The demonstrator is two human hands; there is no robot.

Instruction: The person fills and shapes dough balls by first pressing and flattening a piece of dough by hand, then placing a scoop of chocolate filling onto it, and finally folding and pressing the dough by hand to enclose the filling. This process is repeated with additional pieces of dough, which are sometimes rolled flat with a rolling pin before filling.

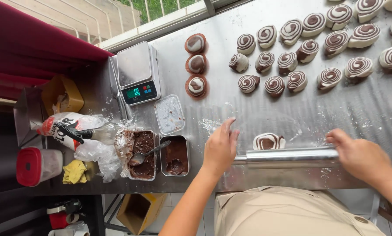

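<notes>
Stainless steel desk (257,113), dusted with flour, runs under a window rail.

- Left hand (220,148): fingers loose and spread, palm resting on the left end of the metal rolling pin (287,156). Not clenched.
- Right hand (359,155): lies over the right end of the pin; fingers look relaxed, though the palm hides the contact, so a true closed grip cannot be confirmed.
- Swirled dough piece (269,141): brown-and-white spiral, just beyond the pin, between the two hands, touching or nearly touching the roller.

Handling judgement: pin is rigid, smooth, likely weighty and slippery with flour; best held at both bare ends, palms flat. Dough looks soft, easily squashed or smeared; lift by its edges only.

Beyond the hands: rows of spiral dough rounds (307,50). Left of the left hand: two tins of chocolate paste (176,155), a spoon (148,154), a digital scale (137,72).
</notes>
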